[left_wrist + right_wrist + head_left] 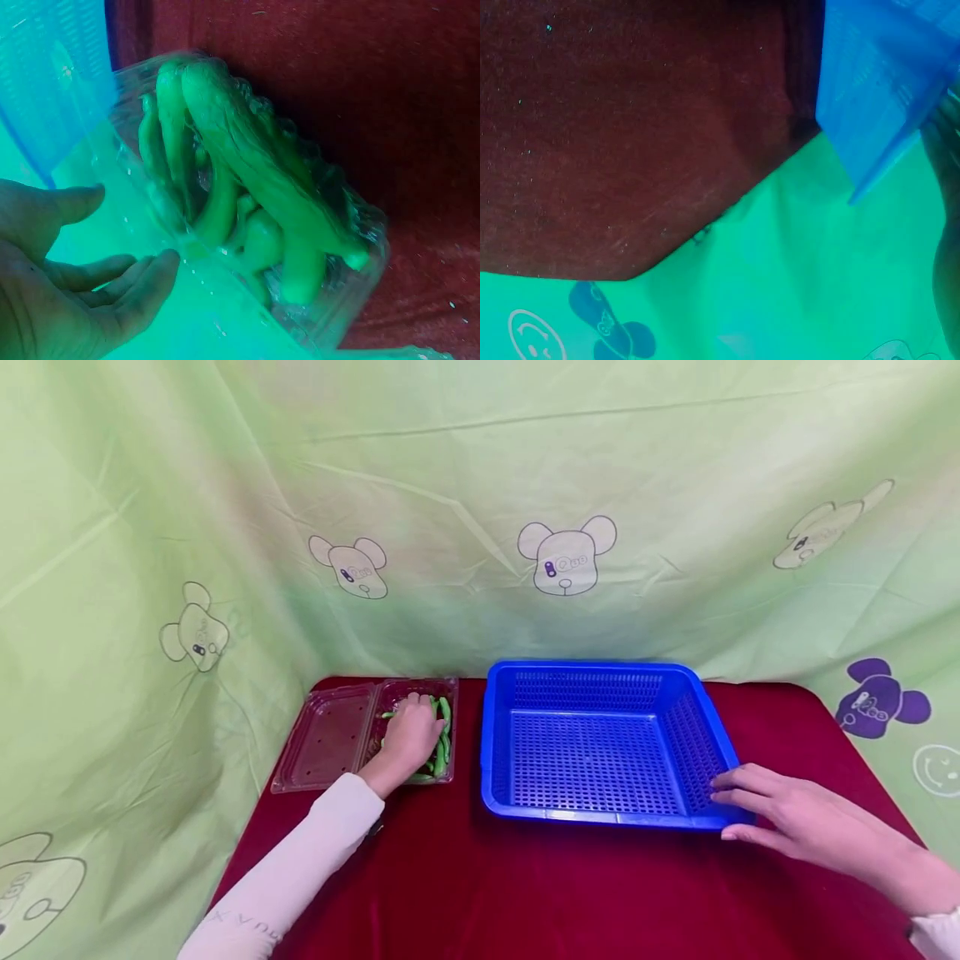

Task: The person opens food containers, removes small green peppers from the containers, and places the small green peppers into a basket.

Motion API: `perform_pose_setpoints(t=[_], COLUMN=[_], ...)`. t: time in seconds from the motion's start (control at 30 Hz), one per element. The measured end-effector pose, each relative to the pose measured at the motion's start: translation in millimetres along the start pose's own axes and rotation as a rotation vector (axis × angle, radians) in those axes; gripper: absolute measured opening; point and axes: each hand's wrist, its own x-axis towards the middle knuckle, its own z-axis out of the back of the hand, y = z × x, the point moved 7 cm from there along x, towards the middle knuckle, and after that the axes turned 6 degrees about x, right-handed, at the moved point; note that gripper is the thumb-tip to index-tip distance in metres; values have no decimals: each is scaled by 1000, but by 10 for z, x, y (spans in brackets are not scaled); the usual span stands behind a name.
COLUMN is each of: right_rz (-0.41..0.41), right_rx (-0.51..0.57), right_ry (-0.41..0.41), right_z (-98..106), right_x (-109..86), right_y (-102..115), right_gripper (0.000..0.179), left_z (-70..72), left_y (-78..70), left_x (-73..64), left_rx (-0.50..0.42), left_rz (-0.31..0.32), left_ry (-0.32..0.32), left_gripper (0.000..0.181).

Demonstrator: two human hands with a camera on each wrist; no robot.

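Pale sleeve (288, 868) fabric comes nearest the head camera at lower left, leading up to the left hand (408, 739), which reaches over the filled half of a clear plastic clamshell (330, 735) near the far left of the red worktop (555, 893). Inside that half lie what look like long green peppers (441, 747), heaped along and across one another; the other half, the lid, is folded out flat to the left. Seen from the left wrist, thumb and fingertips stand apart with no pepper between them, so this grip is open and holding nothing; whether a fingertip brushes the pile cannot be told. Just to the right of the clamshell, and apart from it, sits a blue basket (585, 764) with slotted walls and floor. At its near right corner the right hand (791, 810) rests with fairly straight fingers over the rim, the thumb outside, seemingly steadying rather than clutching it. As for progress, the lid is already open, yet every pepper in view lies in the clamshell and none shows in the basket, so the work looks barely begun, with taking up the first pepper not yet done.
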Motion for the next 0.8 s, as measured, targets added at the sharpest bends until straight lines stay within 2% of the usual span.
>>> perform_pose_setpoints(t=[0.1,0.2,0.53,0.8], right_rz=[64,87,104,140], right_rx=[23,26,70,84], right_ry=[-15,-22,-55,-93], right_z=[-5,-17,-23,-40], right_x=[-8,-25,-35,-39], right_y=[57,93,65,77], right_gripper=[27,22,26,31], left_z=[-41,-81,-140,-128], left_y=[-30,-40,-19,18], left_x=[42,77,126,158], left_rx=[4,-1,-46,-23], left_rz=[11,12,1,38], left_ry=[11,13,-51,-29], left_gripper=[40,34,10,19])
